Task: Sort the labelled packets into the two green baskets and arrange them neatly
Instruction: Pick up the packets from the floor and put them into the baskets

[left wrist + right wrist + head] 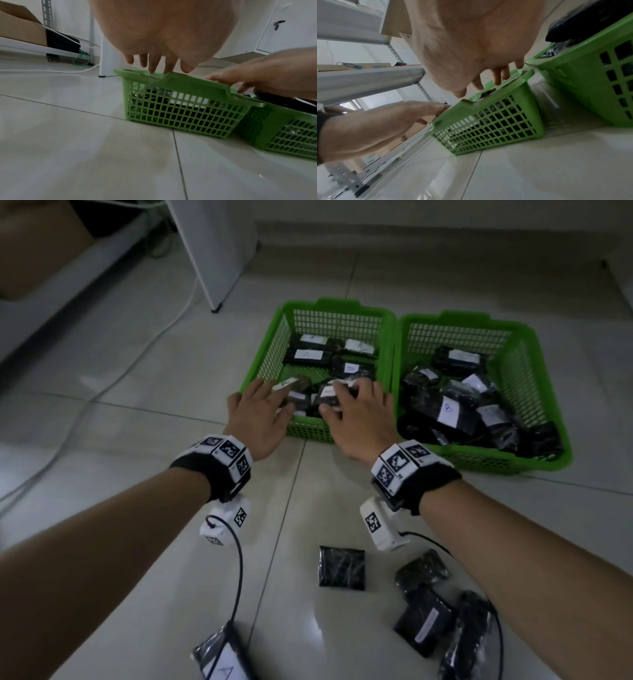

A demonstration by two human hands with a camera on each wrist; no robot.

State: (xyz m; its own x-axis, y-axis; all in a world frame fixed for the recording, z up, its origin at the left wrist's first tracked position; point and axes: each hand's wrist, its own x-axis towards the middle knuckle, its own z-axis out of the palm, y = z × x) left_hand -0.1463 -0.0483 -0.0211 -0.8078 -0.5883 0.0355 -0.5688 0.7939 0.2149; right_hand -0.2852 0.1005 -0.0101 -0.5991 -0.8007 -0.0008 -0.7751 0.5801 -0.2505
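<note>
Clearly two green baskets (394, 316), two hands (260, 412).

Black wristbands (219, 474), white checker-tagged blocks (227, 451), white camera pods (224, 520), black cables (238, 570).

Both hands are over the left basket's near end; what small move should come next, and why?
Probably lay flat the tilted packet under the left hand. It sits askew in the left basket, while the packets behind lie flat in rows; the right hand rests on its neighbours.
</note>
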